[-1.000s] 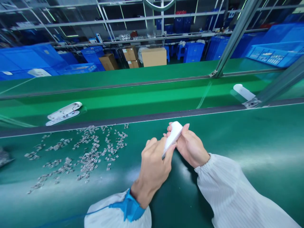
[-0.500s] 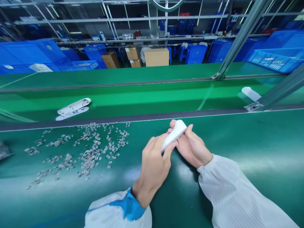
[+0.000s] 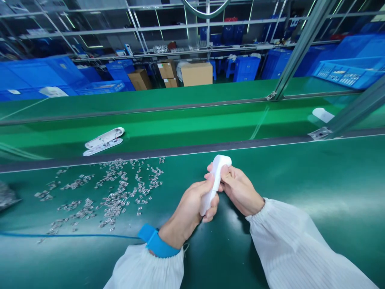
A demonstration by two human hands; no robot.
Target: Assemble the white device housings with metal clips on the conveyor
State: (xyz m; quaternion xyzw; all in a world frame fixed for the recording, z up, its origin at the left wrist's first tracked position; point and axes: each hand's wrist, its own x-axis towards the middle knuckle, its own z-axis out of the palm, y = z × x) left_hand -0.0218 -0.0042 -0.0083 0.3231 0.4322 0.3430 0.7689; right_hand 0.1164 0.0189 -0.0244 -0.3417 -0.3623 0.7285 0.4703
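Both hands hold a white plastic handheld device with a bent, rounded head, tilted above the green work surface. My left hand is wrapped round its lower end, thumb on top and fingers beneath. Gripping just below the head, my right hand presses its thumb against the side. A blue wrist strap with a thin cord circles my left wrist. To the left of my hands, many small metal clips lie scattered on the surface.
Beyond the dark rail runs a green conveyor belt. It carries opened white housing halves at left and a white piece at right. A slanted metal post stands at right. A plastic bag lies far left.
The device has turned more upright, its head now facing right. My left hand has rolled so its fingers show underneath; my right hand has closed on it. White parts on the belt have shifted right.
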